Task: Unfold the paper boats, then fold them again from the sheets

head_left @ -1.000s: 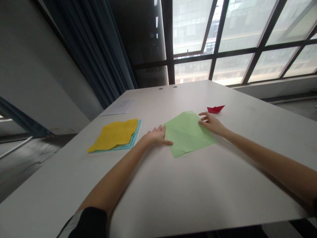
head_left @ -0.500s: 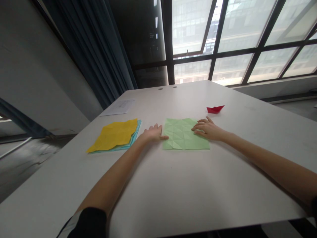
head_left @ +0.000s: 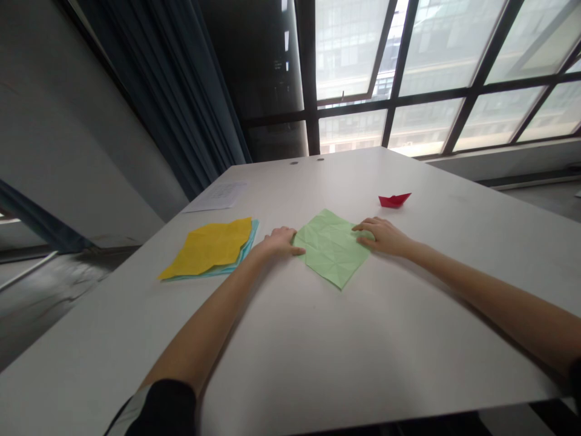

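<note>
A creased light green paper (head_left: 336, 251) lies on the white table, turned like a diamond with one corner toward me. At its left corner rests my left hand (head_left: 280, 242), thumb on the paper and apart from the fingers. My right hand (head_left: 382, 236) touches the paper's right corner, with a gap between thumb and fingers. Neither hand is closed round anything. Left of my left hand is a yellow sheet (head_left: 213, 245) on top of light blue sheets (head_left: 247, 249). Beyond my right hand sits a folded red paper boat (head_left: 394, 200).
The white table (head_left: 290, 363) reaches toward the windows (head_left: 354, 54). A printed white sheet (head_left: 218, 197) lies near its far left edge. Two dark round spots mark the far end. A dark blue curtain (head_left: 172, 91) hangs at the left.
The green paper has turned from square-on to a diamond. My fingers have drawn in a little and both hands have shifted slightly at its sides.
</note>
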